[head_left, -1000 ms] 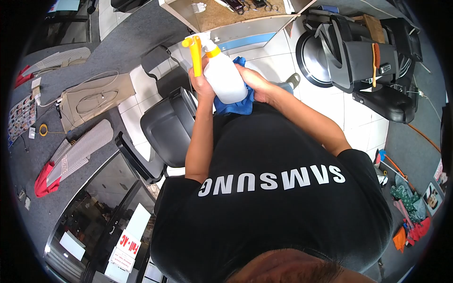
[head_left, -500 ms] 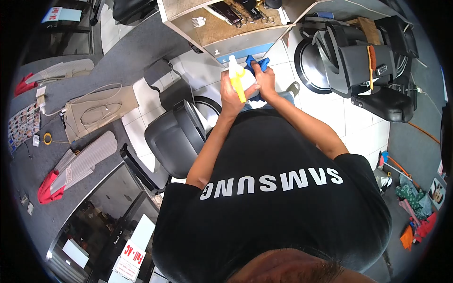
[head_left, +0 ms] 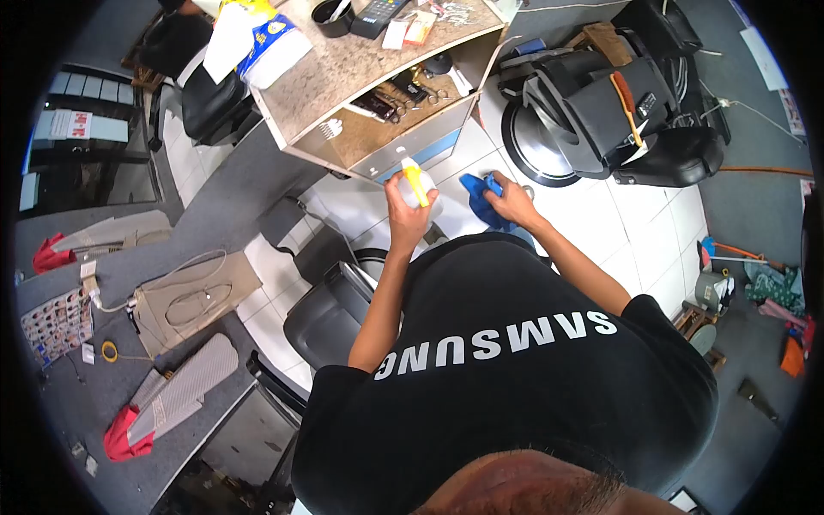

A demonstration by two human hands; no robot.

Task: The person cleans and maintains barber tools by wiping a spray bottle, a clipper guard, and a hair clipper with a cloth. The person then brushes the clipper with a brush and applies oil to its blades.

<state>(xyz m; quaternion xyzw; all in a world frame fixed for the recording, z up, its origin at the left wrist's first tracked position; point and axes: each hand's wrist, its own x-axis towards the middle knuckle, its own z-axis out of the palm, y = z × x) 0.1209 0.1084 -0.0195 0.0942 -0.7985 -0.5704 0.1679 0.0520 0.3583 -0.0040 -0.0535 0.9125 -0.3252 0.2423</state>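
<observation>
My left hand [head_left: 407, 221] is wrapped round a white spray bottle [head_left: 415, 189] with a yellow trigger head, held upright in front of me. To its right, my right hand [head_left: 512, 206] grips a bunched blue cloth [head_left: 477, 197], part of which hangs below the fingers. A gap separates the two hands. Just beyond the bottle is the front of a wooden cabinet [head_left: 400, 163]. Its open shelf holds scissors [head_left: 398, 110] and other dark tools.
On the cabinet top are a black bowl [head_left: 333, 17], a remote control [head_left: 378, 15] and a blue-yellow packet [head_left: 273, 43]. A black salon chair [head_left: 592, 112] stands right, another chair [head_left: 330, 313] close on my left. A cable [head_left: 202, 296] lies on a brown board at left.
My hands have parted: the right hand has moved right with the blue cloth, away from the bottle in my left. The view has tilted up, bringing in the cabinet top.
</observation>
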